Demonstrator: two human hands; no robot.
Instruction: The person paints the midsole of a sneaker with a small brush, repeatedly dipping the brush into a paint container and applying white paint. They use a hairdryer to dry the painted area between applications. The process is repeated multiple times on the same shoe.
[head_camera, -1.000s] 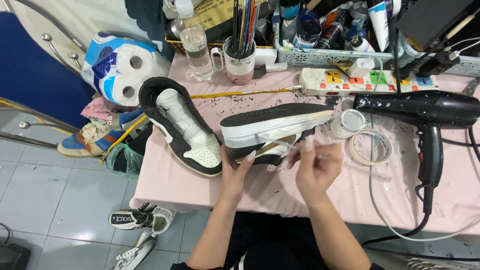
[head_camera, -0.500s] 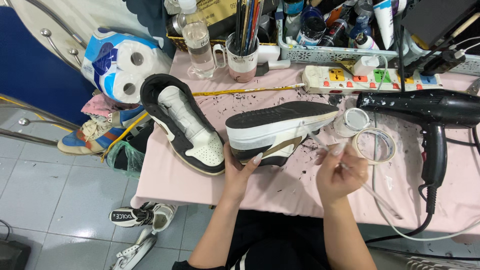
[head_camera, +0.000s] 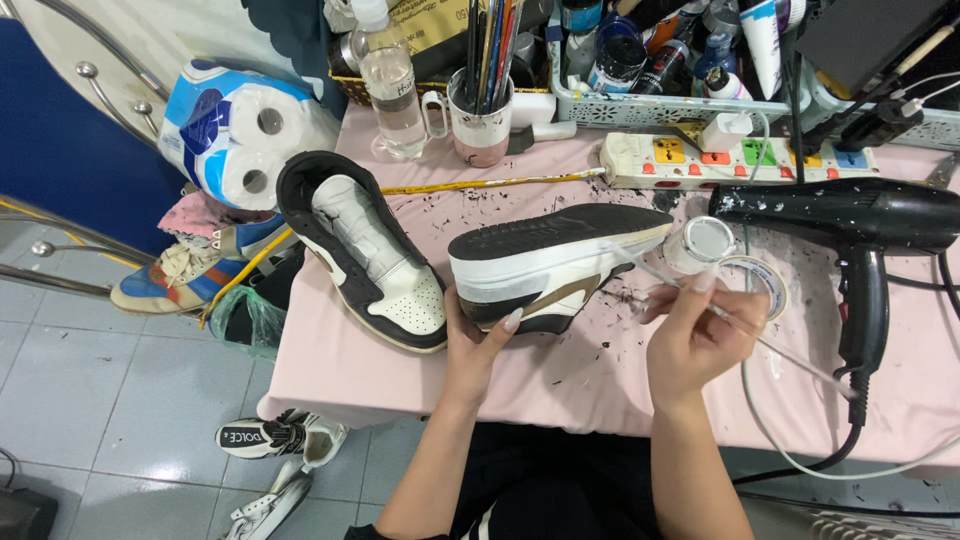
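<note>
the right hand (head_camera: 700, 335) was pinched shut on a thin brush (head_camera: 690, 295), its fingers together around the stem, the tip reaching left toward the white midsole of the sneaker (head_camera: 555, 265). that sneaker lay on its side on the pink table cover (head_camera: 600, 385), just left of the right hand, dark sole facing far. the left hand (head_camera: 480, 335) gripped the sneaker's near edge, thumb and fingers clamped against its upper. just beyond the right hand stood a small white-lidded jar (head_camera: 705, 243) beside a roll of tape (head_camera: 765, 280). a black hair dryer (head_camera: 850, 215) lay to the right. a second sneaker (head_camera: 365, 250) rested left of the held one. farther back stood a mug of brushes (head_camera: 482, 120) and a power strip (head_camera: 740, 158).
</note>
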